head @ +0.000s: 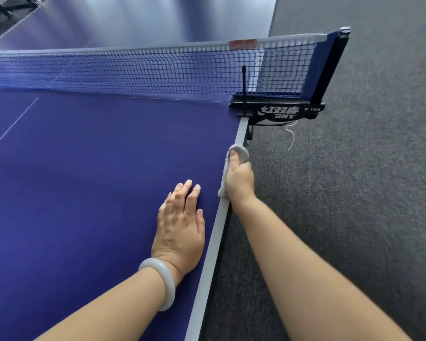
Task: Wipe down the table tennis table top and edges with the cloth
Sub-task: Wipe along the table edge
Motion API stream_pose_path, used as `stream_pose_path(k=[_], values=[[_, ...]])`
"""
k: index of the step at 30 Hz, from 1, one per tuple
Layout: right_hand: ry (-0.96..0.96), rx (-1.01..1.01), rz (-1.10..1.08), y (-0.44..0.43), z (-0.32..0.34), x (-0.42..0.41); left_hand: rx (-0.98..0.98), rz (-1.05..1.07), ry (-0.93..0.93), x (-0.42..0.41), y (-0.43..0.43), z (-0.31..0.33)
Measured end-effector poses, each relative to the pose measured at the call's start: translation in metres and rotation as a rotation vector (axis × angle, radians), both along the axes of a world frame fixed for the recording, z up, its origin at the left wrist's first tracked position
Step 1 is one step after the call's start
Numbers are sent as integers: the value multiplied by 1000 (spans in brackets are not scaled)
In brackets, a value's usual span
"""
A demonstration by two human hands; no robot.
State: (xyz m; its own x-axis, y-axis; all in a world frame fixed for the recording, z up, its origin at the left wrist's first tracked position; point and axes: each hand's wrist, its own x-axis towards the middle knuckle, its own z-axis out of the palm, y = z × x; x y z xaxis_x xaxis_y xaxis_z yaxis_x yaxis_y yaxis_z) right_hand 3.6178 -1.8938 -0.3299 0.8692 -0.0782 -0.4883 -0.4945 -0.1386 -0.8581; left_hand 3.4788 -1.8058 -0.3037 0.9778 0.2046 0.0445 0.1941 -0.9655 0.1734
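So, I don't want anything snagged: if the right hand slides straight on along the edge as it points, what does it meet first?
Probably the black net clamp fixed on the table edge. The right hand, gripping the cloth over that edge, points straight at it, with only bare edge between.

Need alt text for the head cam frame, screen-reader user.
The right hand grips a grey cloth against the side edge of a blue table tennis table, just short of the black net clamp. The left hand, a pale bangle on its wrist, rests flat on the tabletop beside that edge.
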Motion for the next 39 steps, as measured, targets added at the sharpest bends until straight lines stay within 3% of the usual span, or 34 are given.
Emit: stream_pose_path(k=[6,14,19,22,29,34,39], values=[[-103,195,-3,-4,-9,-141,-30,5,0,1,0,-3],[66,242,-48,-4,0,-43,-49,-3,-8,0,7,-9],[10,250,-73,-1,2,-161,-96,-20,-36,1,8,-8],[46,182,5,-2,-7,-217,-172,-40,-72,0,11,-7],[13,175,59,-3,-15,-207,-515,-25,-120,-28,15,12],[8,194,46,-2,-17,-208,-234,-252,-36,-141,27,8],[55,172,-28,3,-17,-218,-11,-203,80,-192,36,3]])
